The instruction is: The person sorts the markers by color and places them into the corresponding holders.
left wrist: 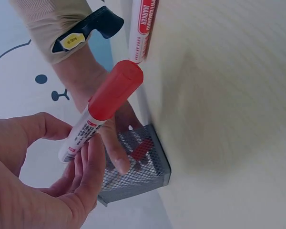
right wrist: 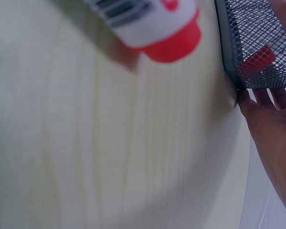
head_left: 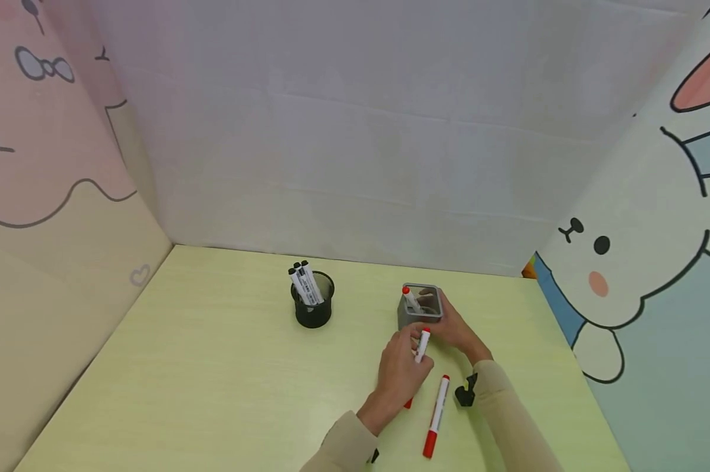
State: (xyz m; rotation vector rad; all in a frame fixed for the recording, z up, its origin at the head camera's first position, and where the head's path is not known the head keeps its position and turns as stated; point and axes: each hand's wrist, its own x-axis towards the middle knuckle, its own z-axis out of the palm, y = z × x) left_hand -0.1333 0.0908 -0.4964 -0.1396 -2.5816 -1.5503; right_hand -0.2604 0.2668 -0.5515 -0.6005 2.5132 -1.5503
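Observation:
My left hand [head_left: 398, 370] pinches a white whiteboard marker [head_left: 422, 347] with a red cap between thumb and fingers. In the left wrist view the red cap of this marker [left wrist: 115, 90] points away from the fingertips. My right hand [head_left: 456, 328] holds the grey square mesh pen holder [head_left: 410, 318] from its right side. Right wrist view: the fingers [right wrist: 267, 100] curl round the holder's lower edge. Inside the holder stands one red-ended marker [head_left: 412, 300], its red cap showing through the mesh. Another red whiteboard marker [head_left: 439, 414] lies on the table between my forearms.
A round black mesh pen cup [head_left: 313, 318] with several black-capped markers [head_left: 306, 283] stands to the left of the grey holder. The pale wooden table [head_left: 213, 367] meets a white cloth wall [head_left: 355, 164] at the back and printed cartoon panels at the sides.

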